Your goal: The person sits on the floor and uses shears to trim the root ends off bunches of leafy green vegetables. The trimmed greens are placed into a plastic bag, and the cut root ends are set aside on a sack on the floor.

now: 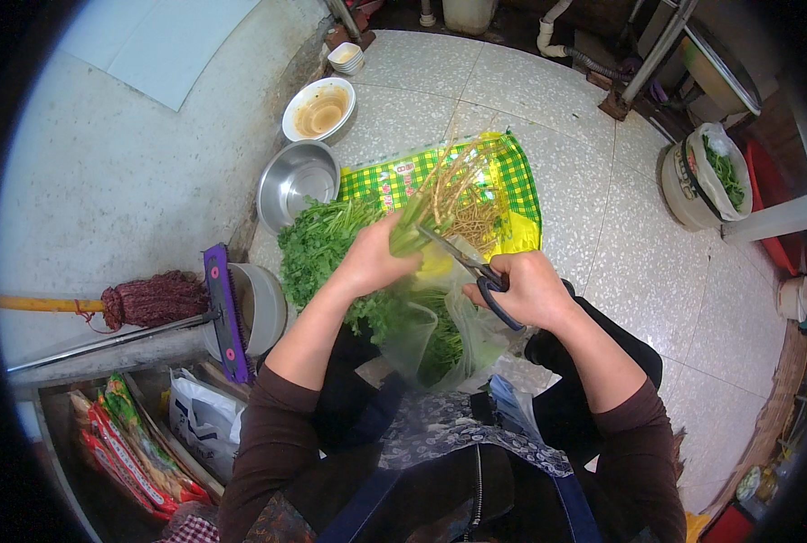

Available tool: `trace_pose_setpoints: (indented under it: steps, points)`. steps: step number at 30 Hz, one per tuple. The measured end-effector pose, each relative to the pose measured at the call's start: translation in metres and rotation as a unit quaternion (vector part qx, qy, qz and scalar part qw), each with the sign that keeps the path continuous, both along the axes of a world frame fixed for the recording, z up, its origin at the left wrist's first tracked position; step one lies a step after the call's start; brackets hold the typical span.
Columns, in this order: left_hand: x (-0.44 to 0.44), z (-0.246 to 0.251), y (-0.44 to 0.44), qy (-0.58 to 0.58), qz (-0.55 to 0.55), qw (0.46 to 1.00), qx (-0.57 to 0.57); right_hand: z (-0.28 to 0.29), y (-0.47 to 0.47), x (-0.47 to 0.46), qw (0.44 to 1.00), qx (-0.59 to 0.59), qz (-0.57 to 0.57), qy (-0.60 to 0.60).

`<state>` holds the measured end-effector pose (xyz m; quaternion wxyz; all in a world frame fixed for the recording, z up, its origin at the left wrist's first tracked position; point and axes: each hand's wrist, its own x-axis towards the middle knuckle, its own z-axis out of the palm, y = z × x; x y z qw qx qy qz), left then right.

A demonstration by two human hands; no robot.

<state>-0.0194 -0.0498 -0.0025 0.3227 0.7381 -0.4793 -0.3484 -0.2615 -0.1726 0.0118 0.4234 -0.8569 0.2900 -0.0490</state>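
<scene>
My left hand grips a bunch of coriander by its green stems, with the pale roots pointing away from me. Leafy tops of coriander spread out to the left of that hand. In my right hand is a pair of dark-handled scissors, its blades reaching to the stems near the root end. Cut roots lie in a pile on a green and yellow checked plastic sack. Nearer to me, a clear plastic bag holds more greens.
A steel basin, a stained white bowl and stacked small dishes line the wall. A purple broom head, a maroon mop and a pale bucket stand left. A bucket with greens sits at right on the speckled tile floor.
</scene>
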Motion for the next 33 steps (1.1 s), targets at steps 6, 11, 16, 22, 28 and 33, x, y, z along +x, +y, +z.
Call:
trace_pose_setpoints:
  steps: [6,11,16,22,28,33]
  points:
    - [0.001,0.001,0.002,-0.026,-0.011,1.0,0.011,-0.004,0.002,0.001,0.998,-0.057,0.006,-0.02]
    - [-0.002,0.006,0.0,-0.003,-0.01,1.0,0.005,-0.002,0.004,0.003,1.0,0.002,0.003,0.004]
    - [-0.002,0.01,-0.001,-0.002,-0.013,1.0,0.009,0.002,0.005,0.004,1.0,0.02,0.006,0.019]
    - [0.0,0.008,0.0,0.004,-0.007,1.0,0.01,-0.003,0.008,0.003,0.999,0.034,-0.002,-0.012]
    - [0.003,0.003,0.002,-0.003,-0.004,1.0,0.013,-0.018,0.012,0.007,0.992,0.115,-0.03,-0.046]
    - [0.007,0.001,0.006,-0.015,0.007,1.0,0.018,-0.02,0.002,0.005,0.946,0.288,-0.131,-0.074]
